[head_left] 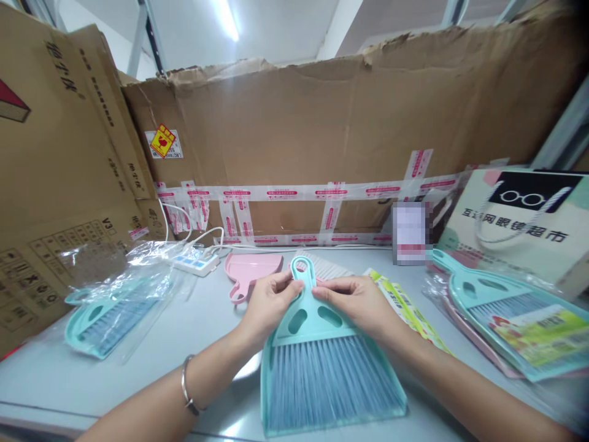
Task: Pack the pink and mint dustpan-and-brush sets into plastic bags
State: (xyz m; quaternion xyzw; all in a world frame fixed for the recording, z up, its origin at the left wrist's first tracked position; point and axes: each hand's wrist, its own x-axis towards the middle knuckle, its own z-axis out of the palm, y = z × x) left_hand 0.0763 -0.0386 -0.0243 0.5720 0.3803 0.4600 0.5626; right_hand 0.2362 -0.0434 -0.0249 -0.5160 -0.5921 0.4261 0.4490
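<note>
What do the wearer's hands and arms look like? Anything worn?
Left hand and right hand are ungloved, no rings visible. Both forearms are sleeveless as far as they show. A slim, silver-coloured, rounded bangle circles the left wrist; none shows on the right.

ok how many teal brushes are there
3: the held brush, in both hands; the left brush, under clear plastic; the right brush, in front of the paper bag. Others may be hidden.
</note>
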